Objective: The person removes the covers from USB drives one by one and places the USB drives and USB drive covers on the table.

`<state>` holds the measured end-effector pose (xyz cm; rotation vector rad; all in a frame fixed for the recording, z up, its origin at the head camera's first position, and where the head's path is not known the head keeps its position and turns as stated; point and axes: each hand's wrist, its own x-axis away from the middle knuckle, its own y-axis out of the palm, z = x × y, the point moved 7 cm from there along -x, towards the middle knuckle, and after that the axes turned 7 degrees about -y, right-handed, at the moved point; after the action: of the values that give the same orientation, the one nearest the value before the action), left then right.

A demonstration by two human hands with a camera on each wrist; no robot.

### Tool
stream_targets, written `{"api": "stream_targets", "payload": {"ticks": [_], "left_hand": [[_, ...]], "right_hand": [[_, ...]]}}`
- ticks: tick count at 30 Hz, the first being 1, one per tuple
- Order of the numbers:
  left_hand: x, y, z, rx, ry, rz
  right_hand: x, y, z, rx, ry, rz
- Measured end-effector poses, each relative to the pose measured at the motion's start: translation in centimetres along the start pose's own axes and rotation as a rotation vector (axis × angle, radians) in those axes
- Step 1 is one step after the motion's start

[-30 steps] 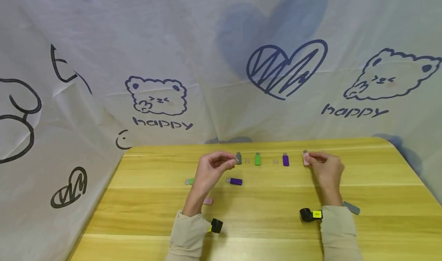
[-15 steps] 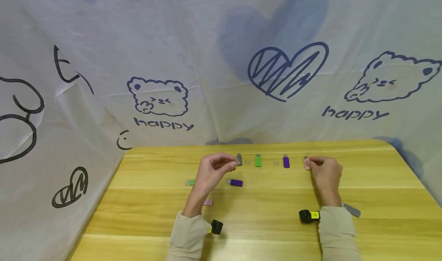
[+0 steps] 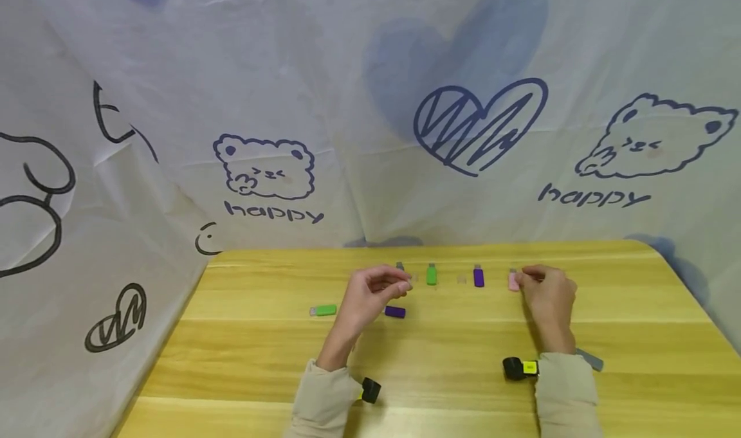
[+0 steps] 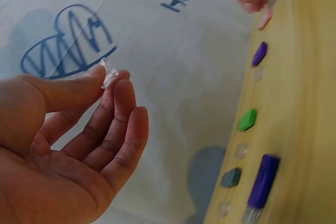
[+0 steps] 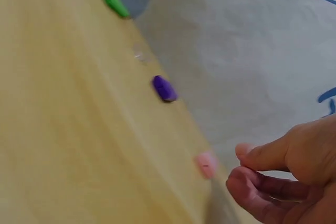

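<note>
Between the thumb and fingers of my left hand [image 3: 370,300] I pinch a small clear plastic cap [image 4: 109,75], raised above the table. My right hand [image 3: 547,300] is beside a pink USB stick [image 3: 513,280] lying at the right end of the back row. In the right wrist view, its thumb and index finger hold nothing and stand a little apart from that stick [image 5: 206,164]. Leftward along the row lie a purple USB stick [image 3: 478,276], a green one [image 3: 431,274] and a grey one [image 3: 400,266], partly hidden by my left hand.
Clear caps [image 3: 461,279] lie between sticks in the row. Nearer me are another purple stick [image 3: 395,312] and another green one [image 3: 323,310]. A second grey stick [image 3: 590,359] is beside my right wrist. A printed cloth [image 3: 359,103] hangs behind the wooden table [image 3: 451,374].
My right fingers have let go of the pink USB stick, now lying on the table. My left hand has moved slightly right, covering the nearer pink stick and uncovering more of the green one.
</note>
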<state>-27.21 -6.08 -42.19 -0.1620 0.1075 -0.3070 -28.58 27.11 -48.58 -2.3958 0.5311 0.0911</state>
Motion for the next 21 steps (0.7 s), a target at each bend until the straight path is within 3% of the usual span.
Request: {"api": "stream_targets", "payload": {"ticks": [5, 11, 17, 21], "left_hand": [[-0.6, 2.3, -0.5, -0.066, -0.008, -0.037], [-2.3, 6.1, -1.0, -0.076, 0.011, -0.081], [-4.3, 8.9, -1.1, -0.119, 0.02, -0.035], [-5.6, 10.8, -0.9, -0.176, 0.012, -0.04]], "right_hand": [[0.2, -2.0, -0.5, 0.013, -0.056, 0.033], [0.4, -4.5, -0.3, 0.014, -0.05, 0.013], [0.5, -5.5, 0.7, 0.017, -0.008, -0.033], [0.6, -6.1, 1.4, 0.043, 0.029, -0.046]]}}
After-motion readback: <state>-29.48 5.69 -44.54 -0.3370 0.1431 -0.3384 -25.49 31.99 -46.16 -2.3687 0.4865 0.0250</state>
